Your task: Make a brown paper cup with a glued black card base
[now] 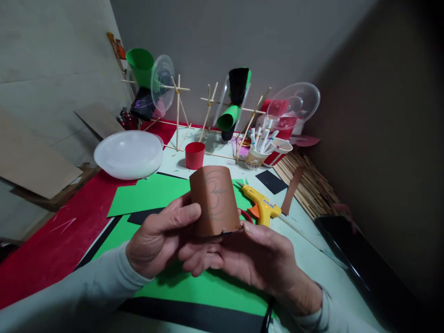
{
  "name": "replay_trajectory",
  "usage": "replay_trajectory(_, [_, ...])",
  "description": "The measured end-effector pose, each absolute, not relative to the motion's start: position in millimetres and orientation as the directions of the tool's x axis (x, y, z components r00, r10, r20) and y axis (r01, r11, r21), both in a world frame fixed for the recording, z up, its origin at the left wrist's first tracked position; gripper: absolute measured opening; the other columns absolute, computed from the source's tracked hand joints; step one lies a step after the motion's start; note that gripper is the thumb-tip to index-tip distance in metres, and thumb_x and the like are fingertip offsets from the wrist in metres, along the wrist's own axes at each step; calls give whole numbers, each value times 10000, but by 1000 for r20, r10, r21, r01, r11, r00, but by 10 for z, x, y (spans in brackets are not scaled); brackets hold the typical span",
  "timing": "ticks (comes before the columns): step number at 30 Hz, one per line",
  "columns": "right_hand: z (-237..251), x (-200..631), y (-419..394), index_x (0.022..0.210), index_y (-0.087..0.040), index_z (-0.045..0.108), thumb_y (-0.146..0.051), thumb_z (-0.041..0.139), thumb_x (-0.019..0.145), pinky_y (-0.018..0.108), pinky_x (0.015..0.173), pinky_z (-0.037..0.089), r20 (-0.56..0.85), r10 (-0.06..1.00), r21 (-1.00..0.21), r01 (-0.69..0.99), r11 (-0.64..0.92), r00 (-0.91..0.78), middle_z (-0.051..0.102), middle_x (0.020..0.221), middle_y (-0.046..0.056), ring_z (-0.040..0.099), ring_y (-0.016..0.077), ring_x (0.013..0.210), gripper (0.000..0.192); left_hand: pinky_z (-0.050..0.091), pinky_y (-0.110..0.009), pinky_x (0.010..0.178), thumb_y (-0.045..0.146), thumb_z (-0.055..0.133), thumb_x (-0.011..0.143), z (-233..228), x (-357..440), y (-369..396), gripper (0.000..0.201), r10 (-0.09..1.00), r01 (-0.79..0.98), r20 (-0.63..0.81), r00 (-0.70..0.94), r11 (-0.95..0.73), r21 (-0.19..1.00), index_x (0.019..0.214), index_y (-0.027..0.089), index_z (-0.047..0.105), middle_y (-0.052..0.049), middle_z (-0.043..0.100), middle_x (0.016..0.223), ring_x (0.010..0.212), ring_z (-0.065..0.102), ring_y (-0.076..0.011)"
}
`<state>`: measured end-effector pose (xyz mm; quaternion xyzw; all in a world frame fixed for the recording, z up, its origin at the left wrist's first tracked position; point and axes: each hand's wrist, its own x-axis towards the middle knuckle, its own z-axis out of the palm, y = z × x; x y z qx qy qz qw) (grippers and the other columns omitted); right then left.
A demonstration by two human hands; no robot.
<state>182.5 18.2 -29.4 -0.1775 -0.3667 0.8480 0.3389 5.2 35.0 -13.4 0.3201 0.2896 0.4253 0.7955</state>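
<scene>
A brown paper cylinder (218, 199) with a pencilled looping mark on its side is held up over green sheets (208, 296). My left hand (161, 236) grips its left side, thumb on the front and fingers behind. From below and the right, my right hand (249, 259) supports the bottom edge, its thumb at the lower right corner and fingers curled underneath. The bottom rim looks dark and slightly rough. Just right of the cylinder lies a yellow glue gun (262, 203) with an orange trigger. Part of a red-handled tool (247, 216) shows behind my right thumb.
A small red paper cylinder (194, 156) stands behind. Stick frames (178, 111) carry green and black paper cones (239, 88) and clear discs (294, 104). A cup of white sticks (256, 158), bundled wooden sticks (308, 185) and a black sheet (271, 181) lie right; a white bowl (128, 155) left.
</scene>
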Motion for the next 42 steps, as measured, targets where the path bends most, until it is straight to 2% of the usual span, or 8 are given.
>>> replay_trajectory(3, [-298,1836,201,1089,-150,754,-612,550,925,417,963,526,-26,720,-796,-421,-434,-693,781,1022,144,742,264,964,531,620,-385,727,454,840,701,-123,53,368,523,854,-475,-295,428,491,731,1112,172,683,-96,771,888,814,736,-275])
replay_trajectory(8, [-365,1823,211,1067,-191,754,-542,586,979,316,840,560,64,776,-827,-469,-310,-627,775,1008,96,729,187,860,398,588,-327,563,442,837,722,-125,82,359,461,892,-495,-253,375,423,759,1058,166,684,-85,760,777,657,698,-232])
replay_trajectory(14, [-290,1867,224,796,-170,683,-528,567,1004,221,596,492,-44,945,-986,-136,-93,-324,691,730,36,610,111,622,430,632,-305,668,388,741,846,-116,96,368,280,886,-530,-193,422,414,740,965,136,714,-65,739,708,687,722,-213])
replay_trajectory(17, [-210,1893,226,774,-200,651,-388,663,961,213,512,445,122,987,-992,31,125,-102,609,637,-22,548,101,551,266,630,-261,656,307,760,836,-126,110,369,243,916,-577,-260,306,396,714,1003,135,717,-58,767,785,725,733,-197])
replay_trajectory(20, [-192,1900,214,942,-231,708,-225,702,926,266,622,503,424,905,-882,217,418,-20,670,800,3,615,146,703,17,642,-266,723,330,788,817,-152,123,366,284,909,-575,-276,312,412,707,1012,133,726,-63,778,809,775,748,-208])
replay_trajectory(23, [-219,1898,202,1053,-247,717,-127,724,904,324,742,520,606,789,-727,336,600,-98,714,938,33,643,184,849,191,638,-249,796,359,824,794,-186,130,369,339,893,-579,-258,370,438,687,1034,136,739,-61,789,836,846,760,-207])
replay_trajectory(37, [-260,1891,197,961,-224,623,-53,645,904,318,715,481,667,724,-628,391,673,-175,646,841,9,604,162,814,182,630,-368,904,378,829,769,-207,141,371,516,898,-494,-323,298,435,753,1208,158,672,-78,787,1058,1110,716,-319])
replay_trajectory(42, [-247,1890,191,930,-240,625,-63,617,902,342,683,483,646,744,-656,374,656,-173,630,807,14,598,182,779,180,652,-387,811,361,816,782,-186,153,358,548,872,-530,-336,356,484,696,1256,155,634,-102,792,994,985,754,-314])
